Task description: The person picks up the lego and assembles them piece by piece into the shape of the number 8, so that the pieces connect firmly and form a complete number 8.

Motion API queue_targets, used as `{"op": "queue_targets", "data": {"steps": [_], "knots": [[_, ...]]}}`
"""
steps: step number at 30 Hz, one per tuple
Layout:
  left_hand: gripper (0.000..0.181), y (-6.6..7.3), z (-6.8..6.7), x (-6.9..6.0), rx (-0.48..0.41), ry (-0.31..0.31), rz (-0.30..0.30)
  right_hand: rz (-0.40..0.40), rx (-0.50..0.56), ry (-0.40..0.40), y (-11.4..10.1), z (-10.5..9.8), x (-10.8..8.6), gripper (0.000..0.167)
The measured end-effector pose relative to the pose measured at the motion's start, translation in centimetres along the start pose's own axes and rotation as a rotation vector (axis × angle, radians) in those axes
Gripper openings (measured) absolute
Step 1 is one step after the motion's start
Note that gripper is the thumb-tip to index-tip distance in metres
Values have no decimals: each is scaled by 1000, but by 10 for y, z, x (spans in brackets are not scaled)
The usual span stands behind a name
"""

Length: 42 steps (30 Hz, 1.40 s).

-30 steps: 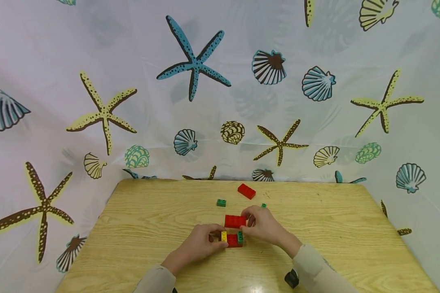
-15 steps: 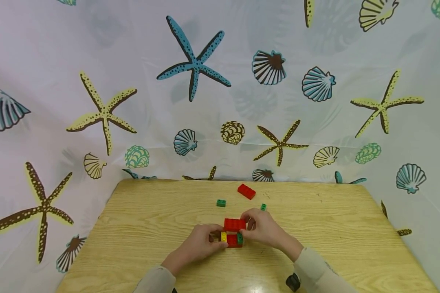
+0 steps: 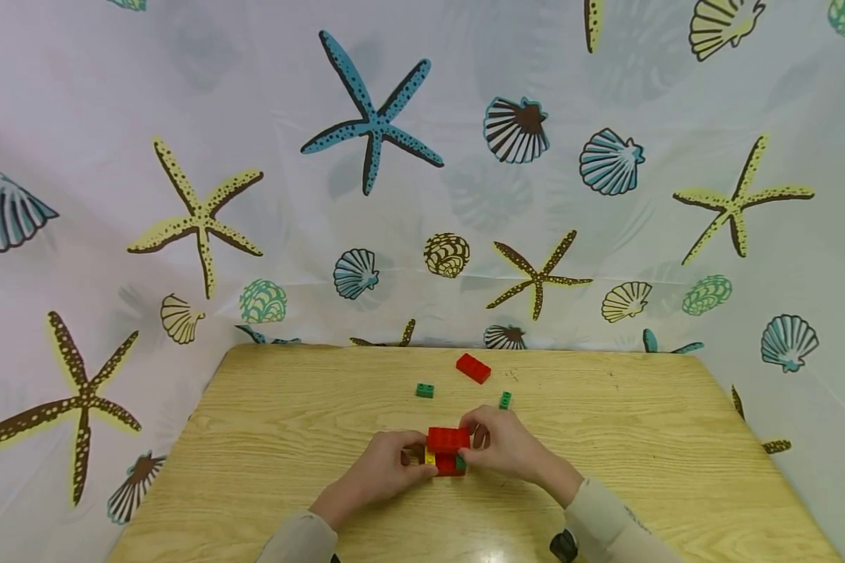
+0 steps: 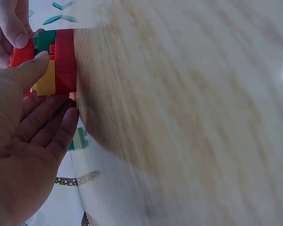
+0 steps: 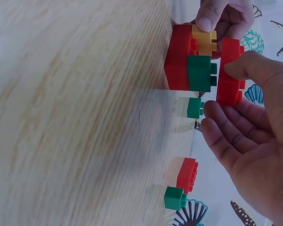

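Bright, even light, small white glare on the near tabletop (image 3: 493, 516), wrist views hazier.

3 red bricks (image 3: 448, 439), 3 green bricks (image 3: 426, 390), 1 yellow brick (image 5: 203, 41), 1 wooden table (image 3: 662, 446), 2 pale sleeves (image 3: 611, 522)

Access to the lower red brick (image 5: 178, 66), with the yellow brick (image 5: 203, 44) and stacked green brick (image 5: 199, 74) on it, was blocked on the left by the left hand (image 3: 391, 463), on the right by the right hand (image 3: 498, 440) and from above by the upper red brick (image 3: 447, 439). A lane was left from the near side between the sleeves (image 3: 598, 508), and broad bare wood was offered at the table's (image 3: 310, 407) left and right. Far passage was interrupted by the left loose green brick (image 3: 425, 390), right loose green brick (image 3: 505, 400) and far red brick (image 3: 473, 368), then bounded by patterned cloth (image 3: 408, 211).
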<state>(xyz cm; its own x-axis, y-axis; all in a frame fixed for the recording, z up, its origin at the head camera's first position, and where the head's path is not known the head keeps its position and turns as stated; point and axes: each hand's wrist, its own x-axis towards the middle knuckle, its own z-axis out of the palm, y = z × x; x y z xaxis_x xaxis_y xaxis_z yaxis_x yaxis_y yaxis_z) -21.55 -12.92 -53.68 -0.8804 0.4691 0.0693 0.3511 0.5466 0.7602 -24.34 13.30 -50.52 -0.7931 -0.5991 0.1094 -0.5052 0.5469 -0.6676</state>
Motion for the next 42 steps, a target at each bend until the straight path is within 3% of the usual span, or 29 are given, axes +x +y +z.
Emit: {"op": "queue_targets", "data": {"steps": [16,21,35,42], "knots": [[32,-1,2,-1,-5,17,11,-24,23,-35,1,1,-3,24],[31,0,1,0,-19,-2,-16,-28,25,-51,0,3,-4,24],[30,1,0,1,-21,-2,-14,-25,-31,-63,-6,0,-3,24],[31,0,1,2,-6,-3,-12,-71,-56,-46,-7,-1,-1,23]]}}
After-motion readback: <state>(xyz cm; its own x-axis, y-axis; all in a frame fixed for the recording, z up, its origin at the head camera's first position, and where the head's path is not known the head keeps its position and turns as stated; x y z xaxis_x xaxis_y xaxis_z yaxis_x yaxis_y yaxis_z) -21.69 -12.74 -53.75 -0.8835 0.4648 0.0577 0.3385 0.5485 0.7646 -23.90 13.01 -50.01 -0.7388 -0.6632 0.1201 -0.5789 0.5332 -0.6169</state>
